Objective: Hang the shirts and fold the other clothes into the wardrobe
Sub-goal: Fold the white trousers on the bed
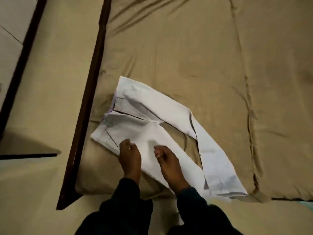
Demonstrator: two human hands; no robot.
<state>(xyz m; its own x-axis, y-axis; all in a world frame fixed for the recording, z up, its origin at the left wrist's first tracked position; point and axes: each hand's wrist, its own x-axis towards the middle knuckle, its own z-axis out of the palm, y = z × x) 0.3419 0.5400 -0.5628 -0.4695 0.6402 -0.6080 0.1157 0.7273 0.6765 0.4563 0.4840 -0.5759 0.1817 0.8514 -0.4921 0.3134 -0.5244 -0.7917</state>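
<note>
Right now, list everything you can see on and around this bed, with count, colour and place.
trousers: one pair, white, spread on the bed, waistband toward the left edge, legs apart
bed sheet: one, tan, wrinkled, covering the mattress
bed frame rail: one, dark brown wood, along the bed's left side
floor: tan, left of the rail
left hand: one, on the near trouser leg by the hip
right hand: one, fingers curled, on the same leg
sleeves: two, dark, bottom centre

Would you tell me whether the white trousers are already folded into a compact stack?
No, the white trousers lie spread on the bed, legs apart.
</note>
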